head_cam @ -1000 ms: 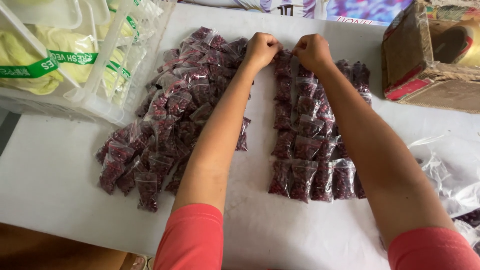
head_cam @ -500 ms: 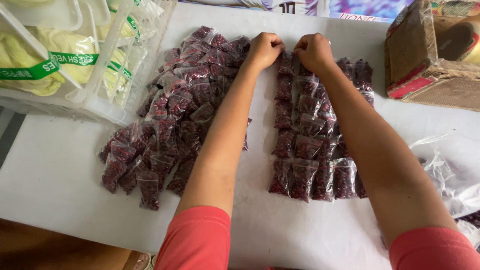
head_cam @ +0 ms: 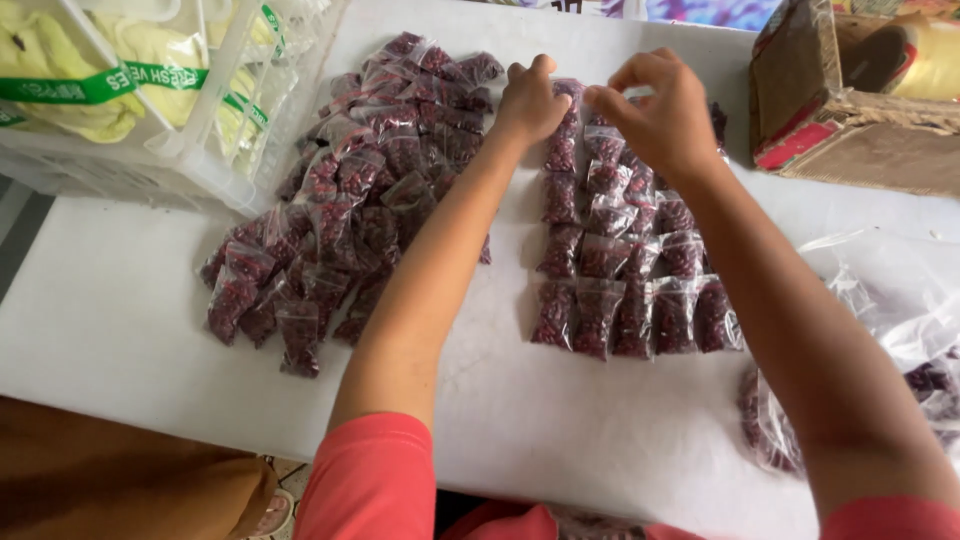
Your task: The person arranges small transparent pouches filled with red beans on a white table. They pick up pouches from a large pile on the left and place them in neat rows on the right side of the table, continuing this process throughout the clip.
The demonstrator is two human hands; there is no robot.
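Dark red beans are seen in clear packets [head_cam: 600, 300] on a white counter [head_cam: 120, 330]; sleeves [head_cam: 375, 480] are coral-red.

Both bare arms reached forward, nearly parallel, in short coral sleeves. The left hand [head_cam: 530, 100] was curled loosely, knuckles up. The right hand [head_cam: 662, 118] hovered beside it, fingers pinched together.

A clear plastic crate [head_cam: 190, 140] of pale green vegetables sits far left; a worn cardboard box [head_cam: 860, 130] stands far right. A large crumpled clear bag [head_cam: 880, 300] lies near it.
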